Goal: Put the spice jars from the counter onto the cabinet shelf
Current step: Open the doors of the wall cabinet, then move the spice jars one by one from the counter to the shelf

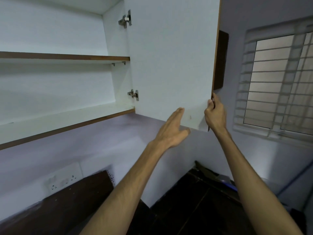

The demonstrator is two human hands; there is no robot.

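The wall cabinet stands open above me, its white door swung out to the right. My right hand grips the door's outer edge near its lower corner. My left hand is raised flat with fingers extended, just below the door's bottom edge, holding nothing. Inside, the lower shelf and the upper shelf are both bare. No spice jars are in view.
A dark counter runs along the bottom, with a white socket panel on the wall above it. A barred window is at the right. Some blurred items lie at the counter's far right.
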